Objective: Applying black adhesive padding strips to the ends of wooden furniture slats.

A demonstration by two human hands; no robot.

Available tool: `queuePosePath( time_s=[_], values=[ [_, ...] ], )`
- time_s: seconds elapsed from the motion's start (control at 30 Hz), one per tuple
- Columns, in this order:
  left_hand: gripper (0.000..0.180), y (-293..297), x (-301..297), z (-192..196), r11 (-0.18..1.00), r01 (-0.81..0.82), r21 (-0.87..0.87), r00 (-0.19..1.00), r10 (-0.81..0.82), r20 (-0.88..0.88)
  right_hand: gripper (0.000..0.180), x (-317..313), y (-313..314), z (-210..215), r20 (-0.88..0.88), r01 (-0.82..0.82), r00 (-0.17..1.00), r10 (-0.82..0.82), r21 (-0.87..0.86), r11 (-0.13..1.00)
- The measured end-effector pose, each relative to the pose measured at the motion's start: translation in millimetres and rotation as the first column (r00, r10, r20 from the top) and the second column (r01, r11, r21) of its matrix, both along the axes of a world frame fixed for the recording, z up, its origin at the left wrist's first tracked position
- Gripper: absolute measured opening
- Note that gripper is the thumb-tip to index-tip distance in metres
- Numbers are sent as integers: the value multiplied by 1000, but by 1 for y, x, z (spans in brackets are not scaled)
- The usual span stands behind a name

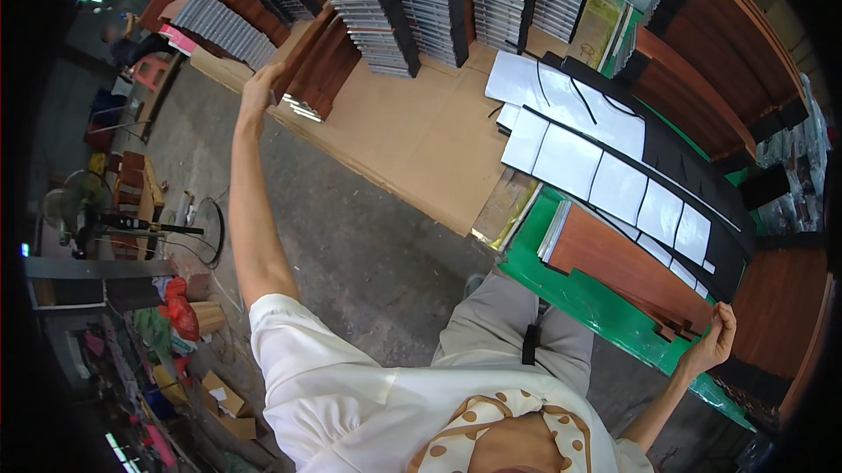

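My left arm stretches far out to the left, and my left hand [260, 91] is closed at the near end of a reddish-brown board [303, 50]. That board stands against a short stack of similar boards [326, 78] on the brown cardboard sheet [395, 135]. On the right, my right hand [710, 343] has its fingers curled beside the end of a pile of reddish-brown boards [614, 254]. It is close to the corner of the black sheets; what its fingers hold, if anything, is hidden. The pile lies on a green-covered surface [544, 275].
White sheets [570, 157] with black strips lie on black material at the right. Tall stacks of grey-edged panels [421, 8] line the far side. Large brown panels [693, 96] stand at the far right. A pedestal fan [83, 210] and an open carton [228, 407] are on the left.
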State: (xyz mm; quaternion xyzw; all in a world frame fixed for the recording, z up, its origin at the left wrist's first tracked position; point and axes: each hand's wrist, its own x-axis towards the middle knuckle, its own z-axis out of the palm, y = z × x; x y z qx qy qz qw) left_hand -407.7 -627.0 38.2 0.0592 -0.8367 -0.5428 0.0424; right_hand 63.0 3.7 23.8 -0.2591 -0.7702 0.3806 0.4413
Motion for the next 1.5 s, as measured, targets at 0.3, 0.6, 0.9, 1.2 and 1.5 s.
queuePosePath(
  time_s=[0.3, 0.6, 0.9, 1.2, 1.5],
  values=[
    [44, -44, 221, -24, 921, -68, 384, 997, 71, 8, 17, -13, -35, 11, -30, -215, 975, 221, 139, 967],
    [75, 101, 328, 20, 877, 409, 252, 892, -442, 93, 27, -83, -142, 65, 205, -502, 738, 643, 803, 321],
    [56, 302, 271, 69, 420, 861, 285, 360, -901, 241, 24, -30, -53, 72, 445, -489, 869, 216, 714, 500],
    [32, 343, 264, 30, 549, 806, -222, 549, -833, -66, 33, -35, -15, 36, 531, -531, 816, 230, 531, 660],
    [36, 339, 250, 25, 506, 847, -165, 491, -862, -122, 46, -38, -11, 39, 619, -622, 731, 288, 429, 655]
  ],
)
